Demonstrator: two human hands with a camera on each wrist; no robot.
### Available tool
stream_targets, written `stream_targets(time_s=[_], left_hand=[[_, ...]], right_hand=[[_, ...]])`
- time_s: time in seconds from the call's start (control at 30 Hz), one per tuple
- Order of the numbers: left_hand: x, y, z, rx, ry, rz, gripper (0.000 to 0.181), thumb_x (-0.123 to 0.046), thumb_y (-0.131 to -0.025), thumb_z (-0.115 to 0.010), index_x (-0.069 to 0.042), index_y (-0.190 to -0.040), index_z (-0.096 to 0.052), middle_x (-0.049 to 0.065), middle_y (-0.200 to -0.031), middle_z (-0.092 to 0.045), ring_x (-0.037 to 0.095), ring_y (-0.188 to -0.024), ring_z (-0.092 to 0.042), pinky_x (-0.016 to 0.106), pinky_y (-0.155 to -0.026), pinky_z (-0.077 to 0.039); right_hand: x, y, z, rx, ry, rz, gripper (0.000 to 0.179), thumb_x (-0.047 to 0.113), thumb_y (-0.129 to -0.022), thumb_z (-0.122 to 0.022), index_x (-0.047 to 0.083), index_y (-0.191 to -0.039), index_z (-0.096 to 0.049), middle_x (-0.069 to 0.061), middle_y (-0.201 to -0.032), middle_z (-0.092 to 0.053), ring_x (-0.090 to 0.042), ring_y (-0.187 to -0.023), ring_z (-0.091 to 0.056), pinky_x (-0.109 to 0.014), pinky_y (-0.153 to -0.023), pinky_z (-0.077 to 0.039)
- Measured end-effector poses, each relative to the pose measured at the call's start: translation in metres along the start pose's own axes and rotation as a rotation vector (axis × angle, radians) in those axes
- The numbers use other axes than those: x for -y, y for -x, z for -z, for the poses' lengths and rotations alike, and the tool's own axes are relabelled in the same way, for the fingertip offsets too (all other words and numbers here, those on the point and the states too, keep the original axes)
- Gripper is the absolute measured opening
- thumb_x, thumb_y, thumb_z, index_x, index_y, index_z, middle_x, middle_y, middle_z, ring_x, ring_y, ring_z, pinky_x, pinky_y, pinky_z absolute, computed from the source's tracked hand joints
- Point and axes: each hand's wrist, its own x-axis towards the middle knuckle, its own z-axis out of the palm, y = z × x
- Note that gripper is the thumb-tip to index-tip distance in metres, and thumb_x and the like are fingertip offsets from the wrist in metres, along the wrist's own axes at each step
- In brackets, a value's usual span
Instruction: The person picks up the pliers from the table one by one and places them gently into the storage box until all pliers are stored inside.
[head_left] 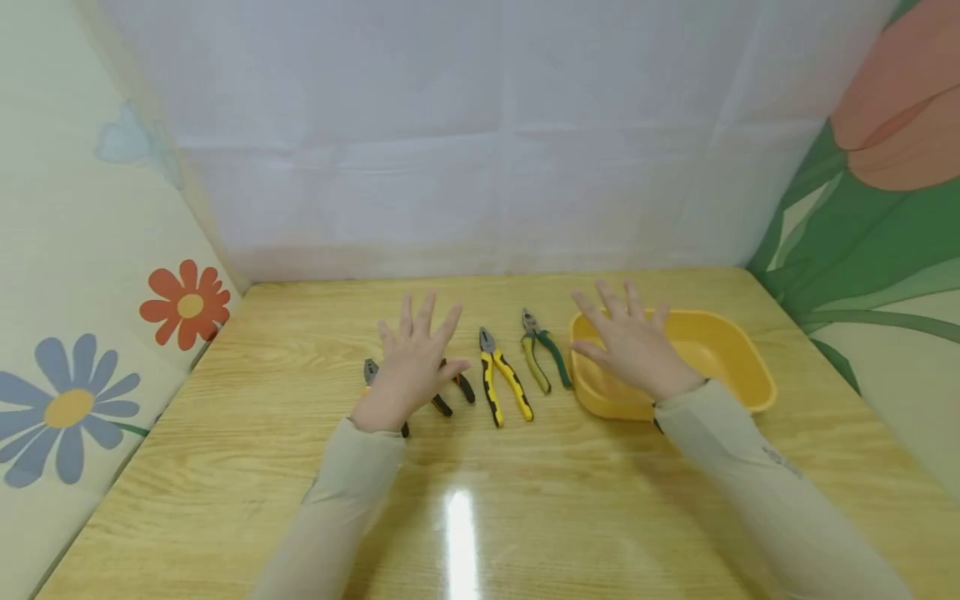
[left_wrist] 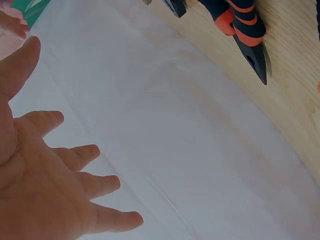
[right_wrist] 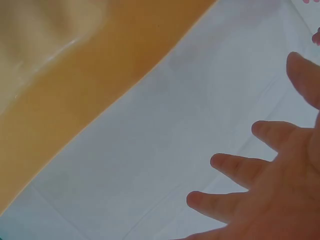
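My left hand (head_left: 408,371) is held with spread, straight fingers above the left part of the table, holding nothing. Beneath it lie pliers with black and orange handles (head_left: 463,385), partly covered by the hand. Another pair of pliers (head_left: 371,371) shows only its grey head and a handle end. Spread fingers also mark my right hand (head_left: 633,346), which hovers over the left side of a yellow plastic basin (head_left: 738,367) and grips nothing. Between the hands lie yellow-and-black pliers (head_left: 514,390), with green-and-yellow pliers (head_left: 556,358) to their right, close to the basin.
The wood-grain table (head_left: 225,467) ends at a white cloth backdrop (head_left: 465,183). Flower-patterned panels (head_left: 67,250) flank it on both sides. A bright light reflection (head_left: 461,542) falls on the front of the table.
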Motion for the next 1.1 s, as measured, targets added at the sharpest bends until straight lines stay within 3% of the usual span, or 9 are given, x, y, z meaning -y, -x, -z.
stream_targets(time_s=[0.3,0.73,1.1], left_hand=[[0.004,0.002,0.001,-0.016,-0.027,-0.013,0.076,-0.045,-0.096,-0.056,-0.015,-0.156,-0.021,0.022,-0.159,-0.004,0.049,-0.142,0.005,0.077,-0.101,-0.011],[0.013,0.006,-0.004,-0.015,0.043,-0.016,0.079,-0.043,-0.095,-0.059,-0.015,-0.157,-0.020,0.022,-0.159,-0.002,0.048,-0.142,0.007,0.075,-0.102,-0.004],[0.019,0.012,-0.006,-0.038,0.032,-0.042,0.080,-0.040,-0.093,-0.064,-0.011,-0.155,-0.024,0.026,-0.157,-0.011,0.051,-0.141,-0.002,0.077,-0.101,-0.011]], right_hand=[[-0.005,0.001,0.000,-0.018,0.016,0.004,0.071,0.038,-0.100,-0.053,0.009,-0.155,-0.020,-0.029,-0.156,-0.008,-0.059,-0.137,0.002,-0.082,-0.094,0.001],[-0.011,0.004,0.003,-0.039,0.035,-0.006,0.070,0.040,-0.100,-0.053,0.008,-0.155,-0.023,-0.029,-0.155,-0.011,-0.060,-0.137,-0.003,-0.083,-0.093,-0.004],[-0.020,0.014,0.008,-0.089,0.015,-0.031,0.068,0.037,-0.099,-0.055,0.004,-0.152,-0.027,-0.033,-0.153,-0.017,-0.061,-0.135,-0.009,-0.082,-0.095,-0.006]])
